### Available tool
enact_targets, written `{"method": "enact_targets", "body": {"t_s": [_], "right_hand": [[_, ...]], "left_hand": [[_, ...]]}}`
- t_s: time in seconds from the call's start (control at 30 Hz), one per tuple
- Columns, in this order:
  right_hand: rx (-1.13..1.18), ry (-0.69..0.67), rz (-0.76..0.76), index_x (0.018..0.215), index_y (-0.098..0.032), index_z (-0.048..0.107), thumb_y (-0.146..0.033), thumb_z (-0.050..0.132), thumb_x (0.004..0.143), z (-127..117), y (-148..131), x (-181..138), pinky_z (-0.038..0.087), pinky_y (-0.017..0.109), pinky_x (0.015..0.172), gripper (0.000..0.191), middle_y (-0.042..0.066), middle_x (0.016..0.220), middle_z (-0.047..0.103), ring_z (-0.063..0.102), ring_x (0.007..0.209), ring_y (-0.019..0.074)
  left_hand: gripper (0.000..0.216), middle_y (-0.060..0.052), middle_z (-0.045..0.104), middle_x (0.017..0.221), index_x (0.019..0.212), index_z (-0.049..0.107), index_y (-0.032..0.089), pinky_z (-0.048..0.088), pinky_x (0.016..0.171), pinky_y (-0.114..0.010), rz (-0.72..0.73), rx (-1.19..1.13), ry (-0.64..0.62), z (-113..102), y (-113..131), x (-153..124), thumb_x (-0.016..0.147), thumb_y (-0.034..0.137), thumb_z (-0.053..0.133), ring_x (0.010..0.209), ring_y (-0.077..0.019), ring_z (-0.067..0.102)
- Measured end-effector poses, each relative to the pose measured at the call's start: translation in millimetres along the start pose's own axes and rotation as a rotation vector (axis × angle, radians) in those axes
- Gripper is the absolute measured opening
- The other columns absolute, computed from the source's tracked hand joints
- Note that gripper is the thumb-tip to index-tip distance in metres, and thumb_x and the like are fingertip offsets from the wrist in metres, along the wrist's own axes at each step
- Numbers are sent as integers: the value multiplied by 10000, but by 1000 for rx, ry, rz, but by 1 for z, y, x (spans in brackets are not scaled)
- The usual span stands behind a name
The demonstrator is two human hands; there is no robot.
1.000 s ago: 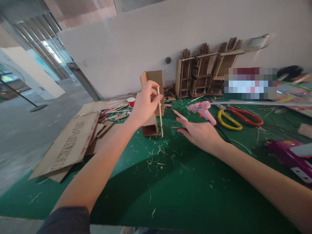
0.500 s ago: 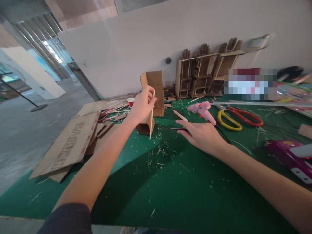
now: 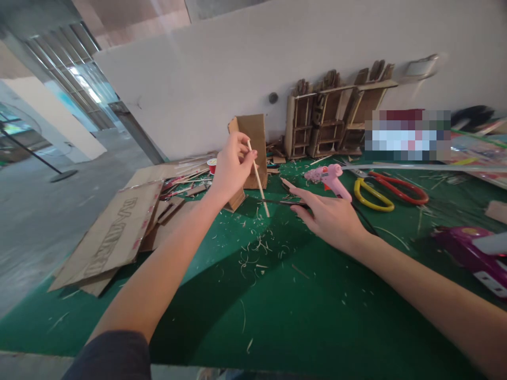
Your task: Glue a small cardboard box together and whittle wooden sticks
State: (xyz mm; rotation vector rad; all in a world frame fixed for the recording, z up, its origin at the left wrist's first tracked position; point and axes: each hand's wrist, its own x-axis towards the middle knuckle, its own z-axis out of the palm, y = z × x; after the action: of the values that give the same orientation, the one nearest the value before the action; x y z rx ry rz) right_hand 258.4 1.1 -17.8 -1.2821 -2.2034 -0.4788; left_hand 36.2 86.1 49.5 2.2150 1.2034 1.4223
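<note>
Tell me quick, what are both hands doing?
Left hand: closed, pinching a thin wooden stick.
Right hand: mostly open, flat, fingers on a thin dark tool on the green mat.

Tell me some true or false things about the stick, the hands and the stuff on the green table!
1. The left hand holds a thin wooden stick. True.
2. The stick lies flat on the green mat. False: it is held up, tilted, its lower end over the mat.
3. The right hand is gripping the pink glue gun. False: the glue gun lies beyond it, and the fingers rest by a thin dark tool.
4. Yellow and red scissors lie to the right of the glue gun. True.
5. Small shavings are scattered on the mat. True.
</note>
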Motion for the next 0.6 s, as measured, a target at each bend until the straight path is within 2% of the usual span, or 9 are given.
{"method": "enact_targets", "body": {"t_s": [0.1,0.27,0.4,0.47,0.6], "right_hand": [[-29,17,11,1268,-194,558,-362,379,962,-1,0,1,412,315,618,392,65,910,751,658,638,188],[-107,76,53,1284,-167,536,-355,379,959,-3,1,3,357,270,543,407,57,740,731,655,685,191],[-94,115,102,1344,-182,474,-354,402,952,-5,0,3,359,267,545,433,57,817,740,650,682,182],[-54,74,114,1348,-174,469,-341,392,956,-7,-1,5,383,280,558,433,68,852,743,647,675,190],[26,-40,127,1347,-141,475,-347,374,958,-9,0,9,431,317,585,452,76,773,734,645,665,218]], "left_hand": [[169,25,603,803,1004,446,238,519,620,-227,-21,-66,-77,9,10,-7,872,180,535,641,-90,650],[182,10,625,879,1039,450,236,525,600,-216,0,-85,-205,16,28,-17,883,180,526,620,-81,646],[199,10,630,895,1061,459,233,536,652,-228,33,-69,-185,17,36,-19,883,175,526,635,-78,643],[201,10,627,893,1060,464,232,534,648,-232,40,-64,-161,18,36,-19,879,177,532,623,-76,638],[194,0,629,900,1060,457,234,528,619,-229,25,-74,-139,20,32,-20,885,185,525,619,-80,637]]}}
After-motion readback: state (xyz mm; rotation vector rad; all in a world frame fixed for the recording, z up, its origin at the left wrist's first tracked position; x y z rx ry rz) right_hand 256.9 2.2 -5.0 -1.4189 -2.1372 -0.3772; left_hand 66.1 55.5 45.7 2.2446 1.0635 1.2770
